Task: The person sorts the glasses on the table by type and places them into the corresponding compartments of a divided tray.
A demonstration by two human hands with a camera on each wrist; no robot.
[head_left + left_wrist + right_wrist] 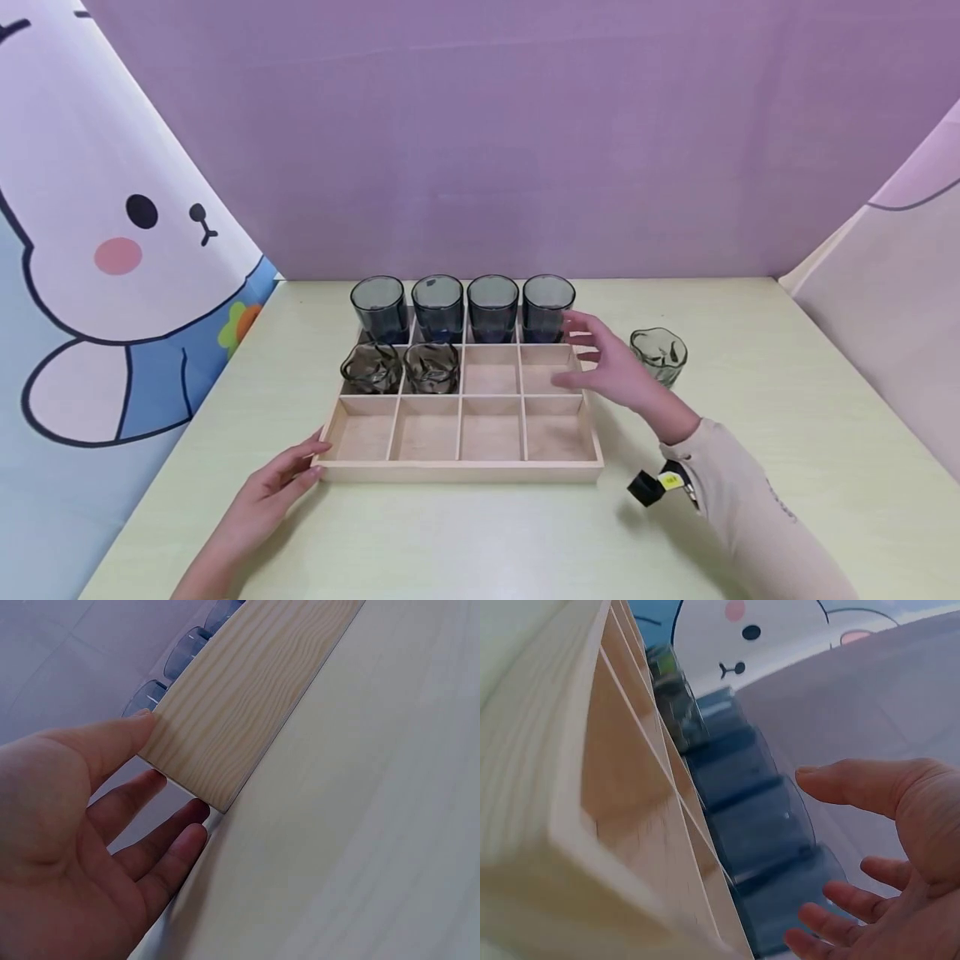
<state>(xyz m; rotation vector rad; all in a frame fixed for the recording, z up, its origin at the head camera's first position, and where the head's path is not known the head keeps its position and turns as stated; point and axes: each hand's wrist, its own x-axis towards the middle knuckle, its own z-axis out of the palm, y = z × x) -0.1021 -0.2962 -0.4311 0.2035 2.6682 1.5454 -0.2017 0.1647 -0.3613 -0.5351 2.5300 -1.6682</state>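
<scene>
A wooden tray point(459, 472) divided into square compartments lies on the table. My left hand point(273, 492) touches its front left corner with thumb and fingertips, the fingers loosely extended. Over the right end of the middle row is my right hand point(611, 367), fingers spread and holding nothing. Its fingertips overlap the rightmost tall blue-grey glass point(546, 302); contact cannot be told. Several such tall glasses point(761, 825) fill the back row. Two short wavy dark glasses, one at far left point(372, 371) and another beside it point(432, 369), sit in the middle row.
Another wavy glass point(660, 354) stands on the table right of the tray, partly behind my right hand. A purple cloth point(487, 150) backs the table, and a cartoon-printed cloth point(112, 308) hangs on the left. A black wrist device point(647, 488) sits at my right cuff.
</scene>
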